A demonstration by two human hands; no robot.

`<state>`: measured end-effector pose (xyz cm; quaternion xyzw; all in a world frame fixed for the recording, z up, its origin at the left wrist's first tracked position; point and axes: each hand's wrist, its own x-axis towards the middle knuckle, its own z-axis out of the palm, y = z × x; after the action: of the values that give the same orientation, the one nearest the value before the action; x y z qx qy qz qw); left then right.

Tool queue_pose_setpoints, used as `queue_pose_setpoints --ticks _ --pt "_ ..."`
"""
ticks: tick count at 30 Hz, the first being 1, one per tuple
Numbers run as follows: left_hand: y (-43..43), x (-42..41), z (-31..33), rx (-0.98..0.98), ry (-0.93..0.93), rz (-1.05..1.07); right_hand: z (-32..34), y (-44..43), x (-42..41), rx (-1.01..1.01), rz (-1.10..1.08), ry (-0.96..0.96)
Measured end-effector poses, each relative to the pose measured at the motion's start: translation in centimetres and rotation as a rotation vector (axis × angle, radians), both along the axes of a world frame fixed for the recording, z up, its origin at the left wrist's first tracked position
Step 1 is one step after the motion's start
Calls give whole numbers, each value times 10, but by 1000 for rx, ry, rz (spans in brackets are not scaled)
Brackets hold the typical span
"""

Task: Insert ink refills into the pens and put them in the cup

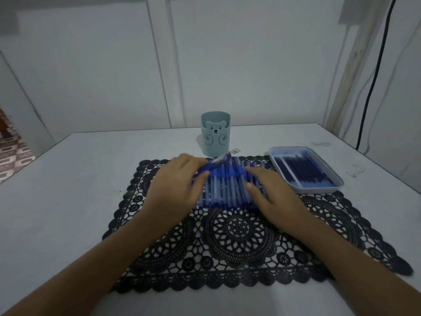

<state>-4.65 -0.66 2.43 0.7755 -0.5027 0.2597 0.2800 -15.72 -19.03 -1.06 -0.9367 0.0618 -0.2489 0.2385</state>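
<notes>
Several blue pens (pixel 227 188) lie side by side in a row on a black lace mat (pixel 237 238). My left hand (pixel 180 181) rests on the left end of the row and grips one blue pen (pixel 215 163), which is lifted at an angle toward the cup. My right hand (pixel 271 190) lies flat on the right part of the row, fingers apart. A pale blue cup (pixel 216 135) with a bear face stands upright just behind the mat. A shallow tray (pixel 319 190) at the right holds several dark blue ink refills (pixel 303 172).
The white table (pixel 68 201) ends at a wall behind the cup. A black cable (pixel 373 87) hangs down the wall at the right. Patterned floor shows past the table's left edge.
</notes>
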Motion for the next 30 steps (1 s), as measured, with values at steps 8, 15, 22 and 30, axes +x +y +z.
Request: queue_pose_setpoints --ticks 8,15,22,30 --pt "-75 72 104 -481 442 95 -14 -6 7 -71 -64 332" --pt "-125 107 81 -238 467 245 -14 -7 6 -57 -44 312" --pt "-115 109 54 -24 499 231 -13 -8 6 -54 -42 321" --pt "-42 85 19 18 442 306 -12 -6 6 -59 -42 307"
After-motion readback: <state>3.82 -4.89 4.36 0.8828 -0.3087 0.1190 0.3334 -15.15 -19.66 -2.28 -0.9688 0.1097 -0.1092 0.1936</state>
